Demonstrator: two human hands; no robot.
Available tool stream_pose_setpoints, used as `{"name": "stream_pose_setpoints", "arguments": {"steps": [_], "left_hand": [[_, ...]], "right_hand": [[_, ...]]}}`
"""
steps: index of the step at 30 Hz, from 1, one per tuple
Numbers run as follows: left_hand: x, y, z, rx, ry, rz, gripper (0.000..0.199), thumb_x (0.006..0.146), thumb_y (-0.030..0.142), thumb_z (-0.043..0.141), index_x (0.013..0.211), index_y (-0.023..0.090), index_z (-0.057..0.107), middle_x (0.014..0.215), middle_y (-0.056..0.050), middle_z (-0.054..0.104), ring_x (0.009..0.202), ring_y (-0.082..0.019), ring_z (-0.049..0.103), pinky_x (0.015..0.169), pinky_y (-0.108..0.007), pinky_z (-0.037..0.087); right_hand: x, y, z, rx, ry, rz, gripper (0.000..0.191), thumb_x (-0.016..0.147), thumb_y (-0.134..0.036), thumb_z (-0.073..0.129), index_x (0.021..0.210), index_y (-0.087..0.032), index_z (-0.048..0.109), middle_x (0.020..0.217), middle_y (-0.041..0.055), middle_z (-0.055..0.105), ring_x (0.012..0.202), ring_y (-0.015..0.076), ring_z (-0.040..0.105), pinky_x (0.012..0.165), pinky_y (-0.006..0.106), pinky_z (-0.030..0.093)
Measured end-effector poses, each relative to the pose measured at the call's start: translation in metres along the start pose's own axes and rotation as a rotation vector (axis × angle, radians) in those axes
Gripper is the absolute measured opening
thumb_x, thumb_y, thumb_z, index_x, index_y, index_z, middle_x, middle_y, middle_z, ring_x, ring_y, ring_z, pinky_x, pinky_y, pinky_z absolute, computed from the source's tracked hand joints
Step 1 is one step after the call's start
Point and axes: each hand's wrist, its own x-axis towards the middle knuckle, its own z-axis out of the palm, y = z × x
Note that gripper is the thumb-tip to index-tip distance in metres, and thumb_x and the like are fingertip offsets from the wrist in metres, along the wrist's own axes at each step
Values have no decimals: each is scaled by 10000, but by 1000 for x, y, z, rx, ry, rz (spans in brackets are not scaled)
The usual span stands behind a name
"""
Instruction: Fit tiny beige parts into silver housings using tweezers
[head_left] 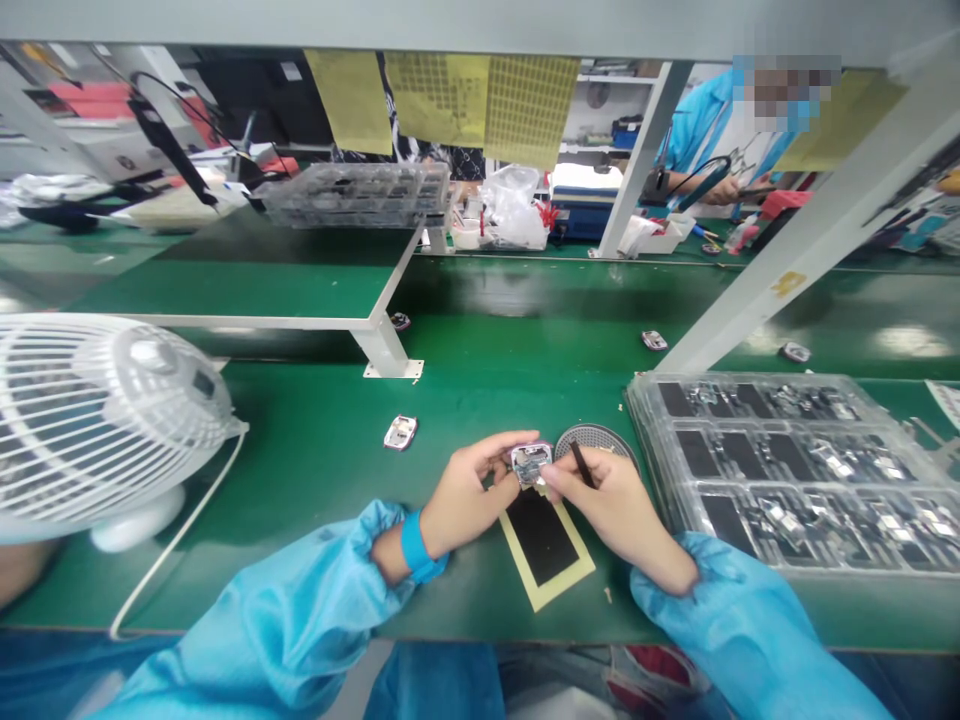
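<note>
My left hand (471,490) pinches the left side of a small square device casing (531,462) with a purplish rim and metallic parts inside. At the casing's lower right, the thumb and fingertips of my right hand (611,500) touch it. A dark, thin tool (582,465) also rests between the fingers of my right hand. Just below the casing lies a black sheet with a pale yellow border (585,573). Partly behind my right hand is a round perforated grey dish (600,436). Another similar casing (400,432) lies on the green table to the left.
Stacked clear trays (682,480) of parts stand at the right. A white fan (112,420) with its cable is at the left. A raised green shelf (247,280) stands behind, and a slanted white post (750,290) rises at the right. Across the bench, a person in blue (701,120) works.
</note>
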Motion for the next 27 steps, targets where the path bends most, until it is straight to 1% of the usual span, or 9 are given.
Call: {"name": "stream_pose_setpoints", "arguments": {"steps": [3, 5, 8, 14, 17, 19, 22, 24, 27], "left_hand": [[-2, 0, -1, 81, 0, 39, 466, 825, 158, 638, 1289, 173, 662, 983, -72, 719, 662, -84, 533, 640, -209, 462], [-3, 1, -1, 114, -10, 74, 484, 820, 144, 639, 1303, 179, 653, 909, -48, 699, 633, -73, 475, 627, -200, 448], [-3, 2, 0, 146, -16, 115, 503, 811, 143, 661, 1313, 187, 645, 924, -43, 697, 642, -72, 462, 632, -195, 455], [-3, 1, 0, 256, 26, 220, 428, 842, 226, 721, 1268, 248, 685, 1080, -42, 735, 645, -71, 497, 631, -197, 470], [-4, -1, 0, 315, 43, 292, 404, 877, 245, 703, 1280, 279, 682, 1172, -39, 731, 727, -90, 583, 660, -202, 494], [-4, 0, 0, 336, 51, 321, 406, 882, 249, 703, 1287, 277, 679, 1186, -42, 731, 778, -107, 623, 681, -213, 512], [-5, 1, 0, 352, 67, 266, 413, 866, 269, 726, 1277, 255, 688, 1098, -45, 758, 718, -115, 620, 653, -232, 519], [-5, 2, 1, 354, 65, 228, 420, 864, 288, 730, 1279, 246, 686, 1079, -46, 763, 704, -121, 622, 650, -243, 525], [-5, 2, 1, 354, 49, 251, 411, 890, 309, 701, 1296, 250, 673, 1194, -52, 732, 846, -151, 677, 719, -259, 543]], "right_hand": [[0, 0, -1, 21, 11, 15, 279, 886, -405, 697, 708, -190, 693, 681, 3, 702, 633, 137, 609, 627, 250, 438], [0, 0, -2, 31, 25, 30, 288, 879, -413, 701, 700, -189, 689, 670, 3, 696, 622, 134, 601, 615, 245, 433], [1, 0, -2, 44, 28, 45, 297, 866, -419, 712, 684, -186, 683, 654, 2, 686, 612, 133, 594, 610, 243, 432], [3, 1, -1, 43, 28, 45, 295, 871, -415, 708, 692, -183, 682, 654, 2, 682, 609, 132, 594, 618, 246, 435], [4, 3, -1, 25, 31, 28, 300, 875, -416, 707, 689, -182, 677, 646, 1, 675, 609, 132, 594, 625, 248, 438], [4, 5, -1, 21, 32, 21, 292, 873, -423, 710, 712, -182, 680, 662, 3, 680, 623, 138, 596, 628, 255, 437], [4, 8, 0, 12, 38, 26, 289, 870, -445, 712, 758, -180, 678, 709, 11, 690, 660, 153, 596, 639, 269, 437], [4, 9, 0, 1, 41, 32, 312, 872, -463, 708, 753, -178, 664, 711, 11, 676, 662, 153, 581, 638, 274, 432], [4, 9, 0, -2, 39, 36, 345, 875, -489, 701, 741, -176, 647, 694, 5, 647, 646, 148, 557, 624, 273, 423]]}}
